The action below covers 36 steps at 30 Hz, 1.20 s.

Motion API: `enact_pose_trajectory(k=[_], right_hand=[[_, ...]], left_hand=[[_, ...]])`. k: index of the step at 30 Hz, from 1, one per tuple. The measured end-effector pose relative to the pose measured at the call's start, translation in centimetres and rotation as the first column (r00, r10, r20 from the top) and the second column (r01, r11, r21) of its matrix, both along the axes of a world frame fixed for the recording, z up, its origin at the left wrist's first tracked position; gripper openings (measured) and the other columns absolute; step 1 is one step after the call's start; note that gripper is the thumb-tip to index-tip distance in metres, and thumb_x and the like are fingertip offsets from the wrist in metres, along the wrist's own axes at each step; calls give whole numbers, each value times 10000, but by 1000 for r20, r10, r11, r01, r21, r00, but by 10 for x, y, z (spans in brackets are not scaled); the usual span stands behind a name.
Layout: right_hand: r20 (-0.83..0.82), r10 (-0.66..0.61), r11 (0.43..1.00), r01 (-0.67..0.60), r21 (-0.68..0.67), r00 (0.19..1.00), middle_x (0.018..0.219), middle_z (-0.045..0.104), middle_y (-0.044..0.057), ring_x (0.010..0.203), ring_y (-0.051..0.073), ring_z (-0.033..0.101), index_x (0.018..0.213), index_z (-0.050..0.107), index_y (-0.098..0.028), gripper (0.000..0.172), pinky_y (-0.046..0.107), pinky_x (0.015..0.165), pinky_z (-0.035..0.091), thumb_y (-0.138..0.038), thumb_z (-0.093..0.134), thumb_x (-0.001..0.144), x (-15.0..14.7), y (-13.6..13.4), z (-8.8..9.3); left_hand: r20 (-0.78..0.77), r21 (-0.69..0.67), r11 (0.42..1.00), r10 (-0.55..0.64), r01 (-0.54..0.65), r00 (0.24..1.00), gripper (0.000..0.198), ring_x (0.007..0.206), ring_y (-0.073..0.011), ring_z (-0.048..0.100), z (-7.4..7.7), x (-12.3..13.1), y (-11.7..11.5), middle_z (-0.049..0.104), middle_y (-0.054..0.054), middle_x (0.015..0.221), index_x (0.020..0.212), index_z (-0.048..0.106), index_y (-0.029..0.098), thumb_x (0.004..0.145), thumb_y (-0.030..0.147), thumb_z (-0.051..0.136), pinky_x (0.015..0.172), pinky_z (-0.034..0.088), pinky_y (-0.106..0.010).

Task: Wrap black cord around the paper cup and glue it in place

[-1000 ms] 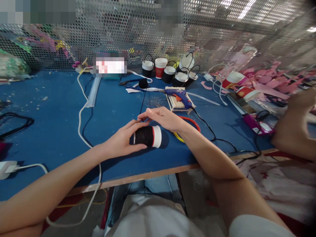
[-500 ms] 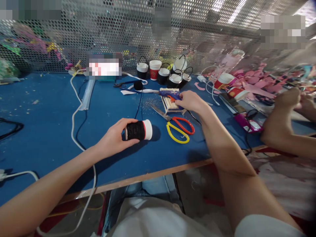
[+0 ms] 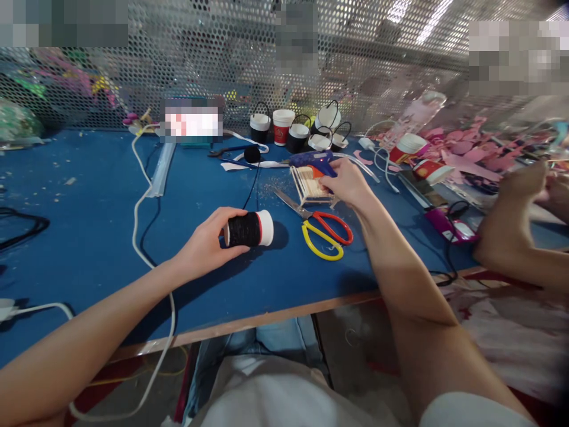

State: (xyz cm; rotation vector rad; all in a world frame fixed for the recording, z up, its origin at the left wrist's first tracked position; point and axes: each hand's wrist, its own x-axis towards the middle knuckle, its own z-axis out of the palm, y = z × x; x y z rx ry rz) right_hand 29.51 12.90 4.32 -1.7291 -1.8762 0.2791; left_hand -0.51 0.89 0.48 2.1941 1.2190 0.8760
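Note:
My left hand (image 3: 216,240) is wrapped round a paper cup (image 3: 265,228) lying on its side, its white rim pointing right. Black cord (image 3: 244,230) covers most of the cup, and a strand runs from it up to a small black ball (image 3: 252,155). Farther back, my right hand (image 3: 349,182) grips the handle of a blue hot glue gun (image 3: 309,158) with an orange trigger. The gun's nozzle points left, above a small rack of pale wooden sticks (image 3: 306,184). Between my hands lie open scissors (image 3: 322,228) with one red and one yellow handle.
Several black-wrapped cups (image 3: 298,138) with cord handles stand at the back beside a red paper cup (image 3: 283,127). A white cable (image 3: 136,222) crosses the table's left part. At right are pink scraps (image 3: 462,154), a purple box (image 3: 451,226) and another person's arm (image 3: 511,219).
The glue gun in my right hand has shifted slightly back and up, showing more of the stick rack and its clear glue stick behind. My left hand keeps its hold on the cup.

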Motion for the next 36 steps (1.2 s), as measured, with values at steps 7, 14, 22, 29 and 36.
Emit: enact_pose_trajectory(k=[7,14,22,29,36], right_hand=[[-448,195,953,-277,-124,873,653,570,0,561,112,498,798,564,-159,257,256,521,404,-390,633,709,-24,-42,16],[-576,277,879,-445,-172,769,625,614,20,479,96,505,738,618,-157,226,243,449,417,-375,662,699,-48,-74,14],[-410,290,911,-381,-158,865,486,554,-12,394,101,482,677,577,-168,223,249,405,414,-379,635,716,-53,-90,7],[-285,305,928,-351,-125,908,508,550,-7,456,140,512,646,516,-205,237,301,469,449,-404,602,741,-54,-92,2],[-203,287,938,-317,-138,936,494,540,-1,474,152,510,598,507,-214,285,310,477,445,-447,592,740,-53,-93,1]], left_hand=[[35,122,993,2,-6,999,512,1076,-234,511,-1,-2,3,499,-87,1164,1191,429,221,729,207,649,868,466,-381],[57,188,982,1,-12,998,506,1126,-237,484,-2,-5,6,476,-96,1186,1192,438,234,743,232,671,936,437,-417],[-13,255,966,57,-52,998,468,1148,-240,470,-1,-6,8,459,-99,1214,1189,441,236,767,215,641,975,411,-443],[-62,279,960,51,-32,997,393,1146,-238,473,-1,-5,7,453,-103,1221,1159,462,231,792,189,597,971,414,-440],[-30,240,970,41,-32,999,423,1146,-239,478,-2,-5,7,472,-96,1215,1178,459,241,785,222,616,979,411,-442]])
